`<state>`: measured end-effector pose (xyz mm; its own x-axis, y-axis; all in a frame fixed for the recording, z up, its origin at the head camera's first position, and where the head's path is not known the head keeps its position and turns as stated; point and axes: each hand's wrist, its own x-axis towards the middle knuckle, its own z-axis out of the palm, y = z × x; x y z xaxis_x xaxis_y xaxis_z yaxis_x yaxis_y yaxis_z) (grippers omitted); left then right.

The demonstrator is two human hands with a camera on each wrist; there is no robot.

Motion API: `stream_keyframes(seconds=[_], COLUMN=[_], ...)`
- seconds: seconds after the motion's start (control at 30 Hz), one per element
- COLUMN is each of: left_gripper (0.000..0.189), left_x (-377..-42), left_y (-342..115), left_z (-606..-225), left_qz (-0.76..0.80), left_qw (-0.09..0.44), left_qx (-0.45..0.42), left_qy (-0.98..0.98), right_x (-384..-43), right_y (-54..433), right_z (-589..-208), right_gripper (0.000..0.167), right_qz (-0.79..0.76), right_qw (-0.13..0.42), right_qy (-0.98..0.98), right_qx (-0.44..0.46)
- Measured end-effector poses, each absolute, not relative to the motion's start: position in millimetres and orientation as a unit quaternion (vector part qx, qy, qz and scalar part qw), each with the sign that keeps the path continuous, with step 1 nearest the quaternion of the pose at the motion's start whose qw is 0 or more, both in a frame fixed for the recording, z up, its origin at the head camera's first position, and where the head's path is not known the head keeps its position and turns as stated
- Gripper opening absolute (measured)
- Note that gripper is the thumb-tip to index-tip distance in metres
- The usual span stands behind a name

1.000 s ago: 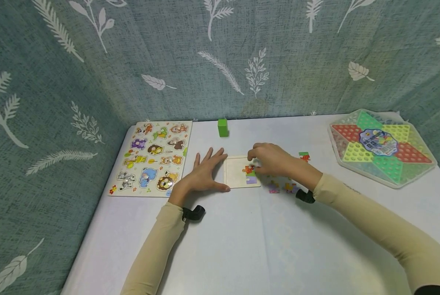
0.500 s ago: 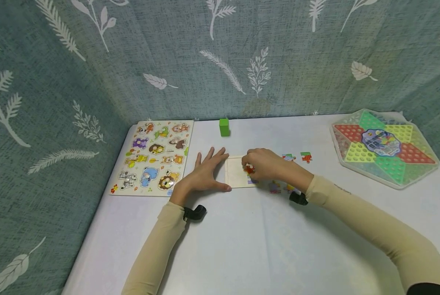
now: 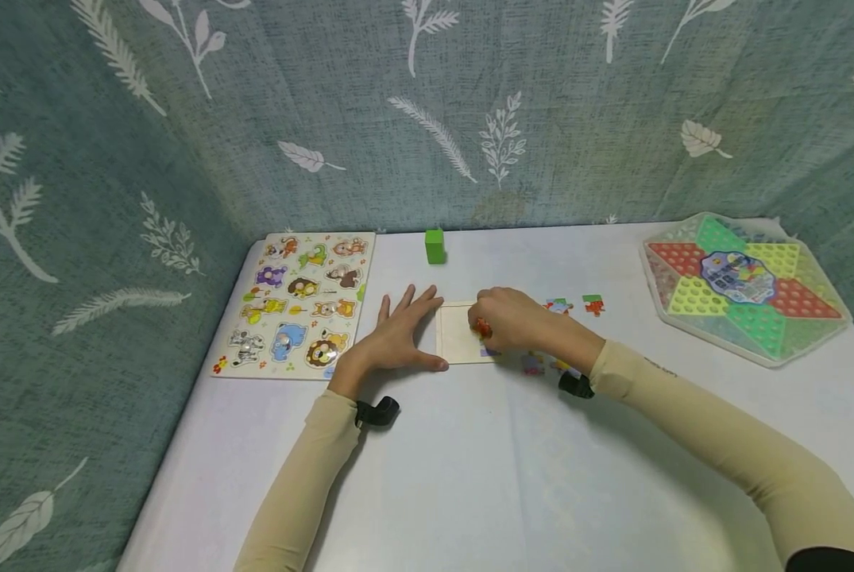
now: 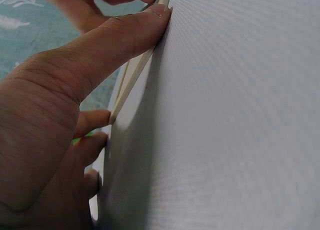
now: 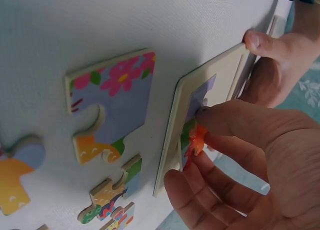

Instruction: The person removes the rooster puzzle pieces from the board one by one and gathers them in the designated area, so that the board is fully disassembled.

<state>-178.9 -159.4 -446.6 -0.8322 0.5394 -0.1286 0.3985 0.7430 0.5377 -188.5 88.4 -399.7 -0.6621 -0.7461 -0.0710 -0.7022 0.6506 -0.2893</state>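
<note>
In the head view, the left hand point(image 3: 394, 338) lies spread at the left side of a small pale wooden puzzle tray point(image 3: 458, 338). Its thumb and a fingertip touch the tray's edges, as the left wrist view shows at the tray rim point(image 4: 131, 82). Over the tray's right part, the right hand point(image 3: 514, 319) pinches an orange-red jigsaw piece point(image 5: 199, 139) between thumb and fingers. Beside that piece, a purple jigsaw piece point(image 5: 201, 96) lies inside the tray. The fingers hide part of the held piece, so whether it sits flat cannot be told.
Loose jigsaw pieces lie right of the tray, among them a flowered piece point(image 5: 120, 97) and a red-green one point(image 3: 593, 304). An animal peg board point(image 3: 294, 306) is at left, a green block point(image 3: 434, 247) at the back, a Chinese checkers box point(image 3: 744, 286) at right.
The right hand has moved slightly left and down over the tray, uncovering loose pieces behind it, and has barely shifted in the last half second. The left hand stays in place.
</note>
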Motion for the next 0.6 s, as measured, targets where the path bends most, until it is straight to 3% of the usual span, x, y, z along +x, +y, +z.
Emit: stream_keyframes(seconds=[0.6], left_gripper=[0.113], left_x=[-178.5], left_y=[-158.5], left_z=[-445.2], left_qz=[0.249], left_qw=[0.14], left_qx=[0.253], left_qy=[0.924], right_x=[-187.4], right_y=[88.2], right_z=[-395.6], right_gripper=[0.015], right_qz=[-0.136], right_qw=[0.078], right_qy=[0.904], right_qx=[-0.399])
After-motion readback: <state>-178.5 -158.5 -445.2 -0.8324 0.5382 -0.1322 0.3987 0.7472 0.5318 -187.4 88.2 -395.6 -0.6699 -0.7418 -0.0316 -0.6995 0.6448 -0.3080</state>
